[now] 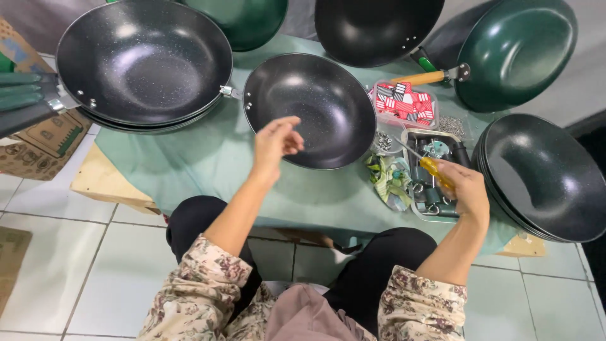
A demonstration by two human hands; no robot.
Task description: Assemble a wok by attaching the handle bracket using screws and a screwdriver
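Gripping the yellow-handled screwdriver (pixel 432 169), your right hand (pixel 466 189) hovers over the metal parts tray (pixel 411 203). Your left hand (pixel 274 143) pinches something too small to tell above the handleless black speckled wok (pixel 309 108).

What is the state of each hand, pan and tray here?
Left hand: raised over the pan, fingers pinched, contents unclear.
Right hand: gripping a yellow-handled screwdriver.
Middle pan: upright, empty, no handle fitted.
Stacked pans: nested, top one empty.
Metal tray: filled with small parts.

Left hand (pixel 276 143): fingers pinched, raised over black wok (pixel 309 108). Right hand (pixel 465 187): grips yellow-handled screwdriver (pixel 429 167) above parts tray (pixel 435 183). Green-clothed table (pixel 208 158); stacked woks (pixel 144 63) around.
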